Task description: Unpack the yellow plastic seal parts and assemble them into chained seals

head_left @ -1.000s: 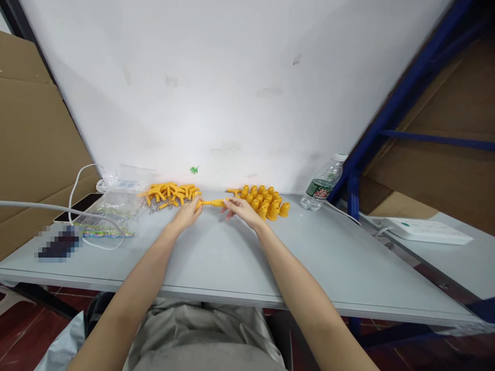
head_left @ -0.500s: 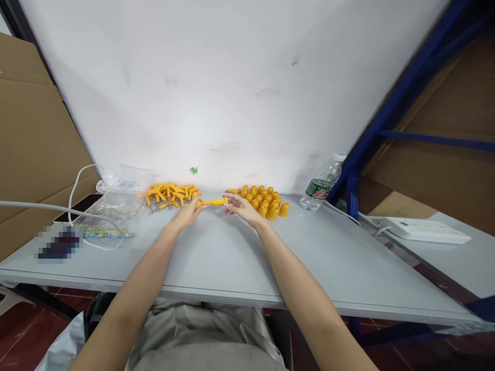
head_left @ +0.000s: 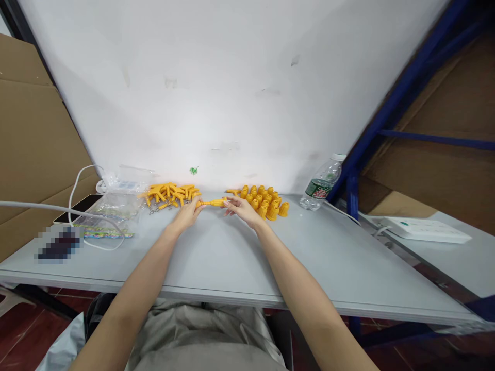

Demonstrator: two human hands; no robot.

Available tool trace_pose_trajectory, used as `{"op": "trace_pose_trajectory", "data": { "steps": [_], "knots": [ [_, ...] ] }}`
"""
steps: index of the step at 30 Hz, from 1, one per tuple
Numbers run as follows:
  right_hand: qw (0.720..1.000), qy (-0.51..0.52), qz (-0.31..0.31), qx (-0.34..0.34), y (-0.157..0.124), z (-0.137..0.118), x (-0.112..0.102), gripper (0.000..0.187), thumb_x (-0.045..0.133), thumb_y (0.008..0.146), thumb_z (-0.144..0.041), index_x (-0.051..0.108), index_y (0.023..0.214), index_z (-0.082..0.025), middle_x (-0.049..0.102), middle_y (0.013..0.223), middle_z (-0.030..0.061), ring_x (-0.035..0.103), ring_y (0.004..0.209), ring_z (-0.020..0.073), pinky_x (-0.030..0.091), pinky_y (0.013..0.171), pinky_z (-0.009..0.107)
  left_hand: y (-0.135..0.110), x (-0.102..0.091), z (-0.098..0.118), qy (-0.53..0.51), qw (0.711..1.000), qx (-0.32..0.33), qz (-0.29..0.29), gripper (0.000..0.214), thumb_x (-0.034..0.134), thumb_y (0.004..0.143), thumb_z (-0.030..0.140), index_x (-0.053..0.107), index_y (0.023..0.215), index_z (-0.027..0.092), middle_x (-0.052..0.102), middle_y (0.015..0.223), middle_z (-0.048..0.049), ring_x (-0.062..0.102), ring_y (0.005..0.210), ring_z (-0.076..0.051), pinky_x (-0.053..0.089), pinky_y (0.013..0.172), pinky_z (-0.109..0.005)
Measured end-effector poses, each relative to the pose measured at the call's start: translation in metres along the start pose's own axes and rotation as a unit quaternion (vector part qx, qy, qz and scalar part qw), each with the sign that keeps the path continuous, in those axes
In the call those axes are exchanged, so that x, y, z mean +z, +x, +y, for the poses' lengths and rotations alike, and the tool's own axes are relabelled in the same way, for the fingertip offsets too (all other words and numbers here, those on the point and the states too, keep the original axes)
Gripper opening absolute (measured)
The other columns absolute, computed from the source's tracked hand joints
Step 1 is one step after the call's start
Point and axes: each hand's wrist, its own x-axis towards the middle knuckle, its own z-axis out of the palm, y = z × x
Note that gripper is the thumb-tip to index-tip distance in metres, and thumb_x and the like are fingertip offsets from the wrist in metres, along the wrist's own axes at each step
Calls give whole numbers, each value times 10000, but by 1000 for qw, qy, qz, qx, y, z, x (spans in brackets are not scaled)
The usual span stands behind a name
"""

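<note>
differs little from half a second earlier: still holding a slender yellow plastic rod-like piece (head_left: 214,203), ribbed along the middle and thicker toward the right, roughly level between both hands, but with the fingertips of the bare right hand (head_left: 240,208) slightly resettled around its right end, and now showing more of a small yellow plastic branched piece (head_left: 234,191) just behind. reaching forward with both bare forearms over the pale grey flat tabletop (head_left: 224,252), slanting inward toward each other. gripping the left end of the rod-like piece in the bare left hand (head_left: 188,213), with thumb and fingers pressed together around it; pinching the right end between right thumb and fingertips, with the lower fingers loosely bent. near the left hand, a heap of yellow plastic branched pieces (head_left: 170,190) with small silvery metal bits (head_left: 155,208) among them; just beside the right hand, upright and close together, a cluster of yellow plastic hollow cones (head_left: 266,200). farther left, crumpled clear plastic bags (head_left: 116,207), with contents too blurred to tell. farther right, a clear plastic bottle (head_left: 320,188) with white cap and green label; cannot tell whether holding any liquid.
</note>
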Motion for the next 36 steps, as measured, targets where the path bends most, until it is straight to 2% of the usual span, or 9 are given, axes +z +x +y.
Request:
{"op": "trace_pose_trajectory", "data": {
  "steps": [8,13,15,17,20,24,28,31,36],
  "knots": [
    [1000,8,4,-11,3,6,1,456,750,768,-488,653,1087,-178,690,814,31,644,645,133,544,674,298,2,-1,0,7,1000,-10,-11,293,379,979,369,518,1181,208,591,731,-17,620,712,-204,484,748,-312],
    [999,33,-11,-21,7,15,2,516,750,732,-536,623,1101,-199,671,898,38,667,744,153,556,806,351,1,0,-3,-1,1000,-15,-1,341,398,978,359,520,1259,209,630,815,-39,643,797,-211,493,790,-321],
    [998,23,15,-48,11,22,2,519,736,744,-515,597,1140,-210,665,1000,60,679,835,173,547,860,368,0,1,-4,2,1000,-25,19,416,410,974,350,465,1364,214,649,924,-66,648,873,-221,498,833,-344],
    [992,-34,75,-95,15,30,2,481,703,780,-458,577,1175,-214,646,1141,93,667,947,195,530,910,385,-1,1,-5,10,999,-36,38,503,420,968,344,385,1456,230,643,1060,-96,644,918,-225,500,866,-371],
    [955,-210,143,-155,21,39,0,356,591,864,-300,576,1203,-190,619,1257,122,613,1109,230,482,988,416,0,4,-6,31,998,-34,35,532,432,953,311,380,1477,235,628,1147,-113,638,899,-210,503,886,-384],
    [862,-471,96,-161,30,41,0,403,400,902,-65,588,1248,-150,606,1331,147,542,1248,237,365,1101,434,4,10,-11,59,997,-24,37,447,459,923,253,515,1362,188,652,1095,-111,630,913,-209,506,895,-386],
    [780,-613,54,-111,38,39,6,468,322,923,-26,589,1287,-151,625,1309,169,580,1207,248,232,1178,457,6,14,-14,66,997,-26,43,345,468,907,220,615,1212,153,668,1066,-126,633,986,-234,504,911,-395],
    [752,-652,54,-81,41,39,10,452,306,929,-35,625,1234,-132,656,1227,186,622,1130,263,210,1182,468,6,14,-14,61,997,-21,38,308,467,901,204,643,1147,150,675,1063,-124,638,996,-235,508,904,-386],
    [743,-661,77,-72,38,39,12,472,304,921,-40,632,1242,-146,636,1277,193,550,1234,309,197,1158,577,5,14,-12,54,998,-15,28,293,468,900,200,661,1115,148,683,1038,-117,651,936,-222,516,874,-372]
  ]
}}
